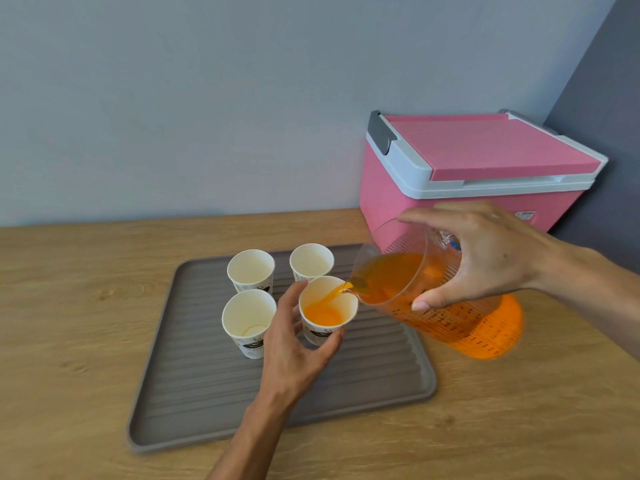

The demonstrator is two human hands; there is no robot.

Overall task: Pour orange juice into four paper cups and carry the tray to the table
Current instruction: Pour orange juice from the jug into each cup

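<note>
Our right hand (485,258) grips the tilted jug (436,292), streaming juice (325,315) into the near-right cup (327,310), which our left hand (294,344) clasps. Three empty cups (251,271) share the grey tray (194,403); a pink cooler (467,174) stands far right.

Four paper cups stand on one ribbed grey tray (194,386): an empty cup at 11 o'clock (251,270), an empty cup at 1 o'clock (311,261), an empty cup at 7 o'clock (247,318), and one cup at 5 o'clock (327,308) with orange juice in it. One clear measuring jug (440,299) of juice is at 3 o'clock. One pink cooler box (474,171) sits at 2 o'clock. Two hands show: left hand (294,348), right hand (485,254).
</note>
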